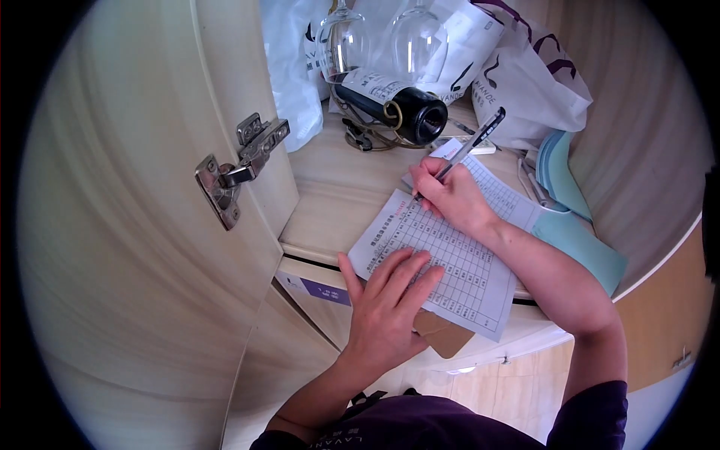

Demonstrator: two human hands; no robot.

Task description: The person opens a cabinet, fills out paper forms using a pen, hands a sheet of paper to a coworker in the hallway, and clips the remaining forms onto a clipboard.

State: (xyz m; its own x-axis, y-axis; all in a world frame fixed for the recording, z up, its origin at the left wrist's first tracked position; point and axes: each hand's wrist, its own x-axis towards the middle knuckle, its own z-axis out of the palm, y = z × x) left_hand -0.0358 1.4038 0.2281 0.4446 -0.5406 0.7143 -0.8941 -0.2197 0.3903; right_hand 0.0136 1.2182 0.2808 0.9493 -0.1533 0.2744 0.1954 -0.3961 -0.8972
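Note:
My right hand (454,196) is closed around a black-capped gel pen (472,140), its tip down at the upper part of a printed form (480,292). The form is a white sheet with a ruled table and a red number near its top. My left hand (386,315) lies on the form's lower left with its fingers spread; the thumb is partly hidden near the edge. A brown cardboard backing (446,334) sticks out under the sheet. Behind my right hand, another printed sheet (495,191) lies partly covered.
A wine bottle (390,101) rests in a metal holder, with upside-down wine glasses (420,45) above it. White paper bags (525,90) stand at the back. Light-blue folders (585,247) lie at right. A cabinet door with a metal hinge (240,169) stands at left.

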